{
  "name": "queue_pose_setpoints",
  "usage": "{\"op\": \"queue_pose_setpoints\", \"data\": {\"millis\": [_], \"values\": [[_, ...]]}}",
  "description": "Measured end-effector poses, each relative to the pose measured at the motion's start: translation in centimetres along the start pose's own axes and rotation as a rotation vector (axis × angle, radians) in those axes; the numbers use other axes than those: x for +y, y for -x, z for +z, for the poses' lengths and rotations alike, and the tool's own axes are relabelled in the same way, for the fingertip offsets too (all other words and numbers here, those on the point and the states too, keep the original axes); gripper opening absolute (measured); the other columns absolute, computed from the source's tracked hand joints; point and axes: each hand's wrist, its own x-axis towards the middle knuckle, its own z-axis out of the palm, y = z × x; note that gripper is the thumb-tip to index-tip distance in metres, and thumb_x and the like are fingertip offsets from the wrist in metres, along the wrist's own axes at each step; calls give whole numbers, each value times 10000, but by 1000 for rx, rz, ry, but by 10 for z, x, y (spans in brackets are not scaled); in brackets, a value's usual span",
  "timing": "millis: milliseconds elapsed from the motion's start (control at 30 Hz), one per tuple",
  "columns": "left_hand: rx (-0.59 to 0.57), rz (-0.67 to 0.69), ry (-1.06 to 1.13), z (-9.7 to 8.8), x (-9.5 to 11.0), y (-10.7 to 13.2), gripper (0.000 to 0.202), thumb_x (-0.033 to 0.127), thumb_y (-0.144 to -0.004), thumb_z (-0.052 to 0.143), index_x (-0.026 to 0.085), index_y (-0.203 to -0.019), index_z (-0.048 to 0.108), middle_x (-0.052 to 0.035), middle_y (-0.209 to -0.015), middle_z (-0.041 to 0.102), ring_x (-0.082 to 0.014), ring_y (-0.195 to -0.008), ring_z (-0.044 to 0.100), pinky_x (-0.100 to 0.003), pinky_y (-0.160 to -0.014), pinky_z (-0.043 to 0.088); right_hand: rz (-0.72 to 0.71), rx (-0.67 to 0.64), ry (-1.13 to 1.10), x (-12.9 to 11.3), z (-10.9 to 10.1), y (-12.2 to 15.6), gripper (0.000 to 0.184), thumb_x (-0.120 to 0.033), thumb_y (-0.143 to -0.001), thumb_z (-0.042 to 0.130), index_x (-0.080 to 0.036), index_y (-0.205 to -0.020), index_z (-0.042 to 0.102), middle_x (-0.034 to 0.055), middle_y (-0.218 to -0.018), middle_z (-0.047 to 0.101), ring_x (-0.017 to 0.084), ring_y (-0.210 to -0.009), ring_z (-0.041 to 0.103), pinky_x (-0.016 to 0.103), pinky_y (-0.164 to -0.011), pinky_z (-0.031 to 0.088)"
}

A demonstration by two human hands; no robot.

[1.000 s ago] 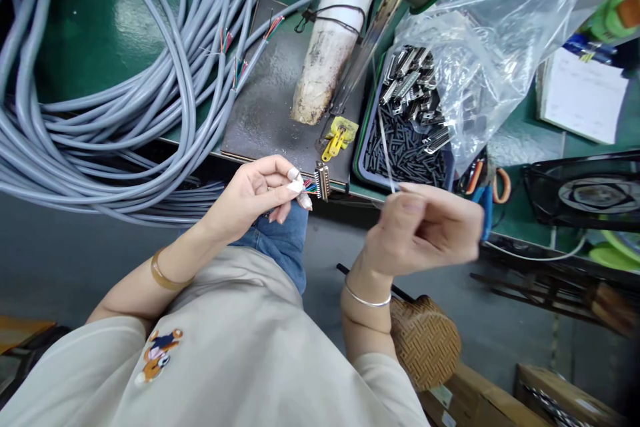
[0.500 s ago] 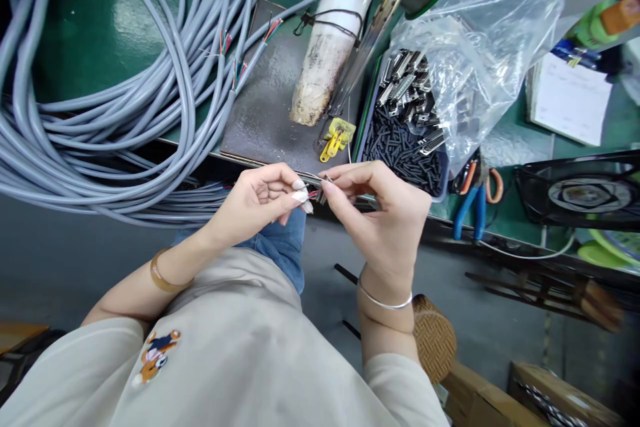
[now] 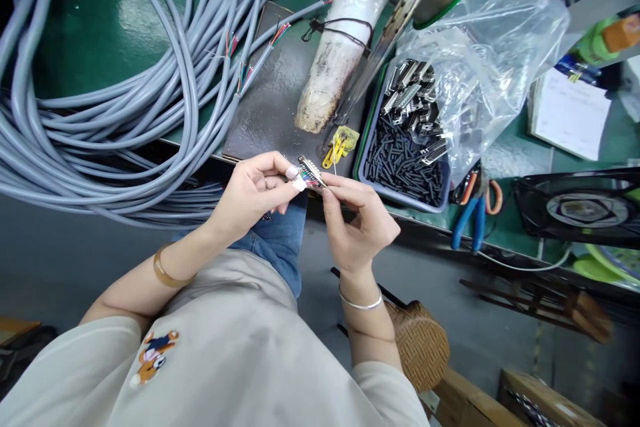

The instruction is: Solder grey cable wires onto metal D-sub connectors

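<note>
A silvery multi-pin D-sub connector [image 3: 311,169] sits between my hands, just off the bench edge, with thin coloured wires [image 3: 311,179] running to it. My left hand [image 3: 257,190] is closed in a pinch around the wires, at the connector's left side; white wraps cover its thumb tip and a fingertip. With thumb and forefinger, my right hand [image 3: 357,220] grips the connector's lower right end. Fingers partly hide the wire ends, and I cannot see where the cable passes under my left palm.
Grey cables [image 3: 185,80] with stripped ends cover the bench's left. A soldering iron's metal guard [image 3: 357,80] points toward me beside a wrapped white tube [image 3: 333,47]. At right are a bin [image 3: 403,197] of connectors and black sleeves, pliers [image 3: 473,213] and a fan [image 3: 580,203].
The connector has turned, so its row of contacts now shows. My right hand has moved left and lower, its wrist turned. My left hand stays nearly in place; the view shifts slightly.
</note>
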Motion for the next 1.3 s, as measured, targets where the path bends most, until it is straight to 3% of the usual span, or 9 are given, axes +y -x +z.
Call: {"op": "queue_pose_setpoints", "data": {"millis": [100,200,333,400,567,733,900,1067,1300], "values": [[44,28,-44,3,0,-1,270,256,-696,863,149,-729,617,15,-699,662,-23,-460,490,-158,-435,392,31,15,-32,2,-1,0,142,-136,-927,673,-253,-1007,662,21,-972,816,171,-859,796,293,-688,656],[35,34,-70,7,3,-1,257,224,-680,859,143,-713,618,24,-683,648,-11,-481,447,-147,-439,357,-99,12,23,3,-9,-6,166,-129,-898,711,-264,-985,671,15,-1007,822,180,-861,799,305,-697,656],[-1,35,-98,8,6,1,260,217,-666,881,129,-727,645,45,-641,594,-8,-491,414,-149,-450,336,-256,-171,61,1,-15,-14,172,-101,-889,718,-251,-955,666,12,-1015,821,139,-828,786,241,-672,626],[-6,30,-107,8,7,2,261,223,-664,889,127,-740,658,41,-654,601,-12,-498,419,-153,-458,344,-218,-171,43,1,-14,-14,174,-90,-895,706,-247,-953,659,0,-943,806,122,-796,767,228,-661,610],[44,32,-117,6,5,0,216,208,-701,845,137,-739,644,9,-718,662,-41,-581,536,-151,-541,429,-19,165,-1,5,-13,-7,246,-81,-881,708,-285,-1016,676,-35,-872,760,148,-766,745,304,-693,623],[78,169,-162,4,-1,-4,170,208,-755,804,146,-761,646,4,-765,677,-63,-678,615,-159,-664,518,-196,4,96,7,-5,-2,268,-51,-844,744,-225,-1035,670,47,-1052,809,159,-914,786,266,-804,638],[142,353,-267,8,-5,-12,111,154,-717,756,152,-729,646,3,-770,685,-72,-679,632,-156,-643,533,-68,56,29,6,11,-5,198,-59,-870,702,-226,-928,612,40,-1027,814,149,-913,788,263,-790,639],[217,482,-371,15,-5,-16,91,101,-710,697,162,-714,629,13,-755,691,-50,-620,592,-135,-575,480,-54,76,-7,11,14,-8,182,-80,-887,683,-237,-928,600,37,-1077,807,165,-941,789,298,-800,657],[208,561,-437,16,-4,-21,118,59,-737,664,167,-723,618,34,-729,644,-47,-638,580,-138,-611,478,-67,84,-20,16,15,-14,179,-84,-895,682,-237,-945,603,39,-1083,805,182,-959,791,318,-810,663]]}}
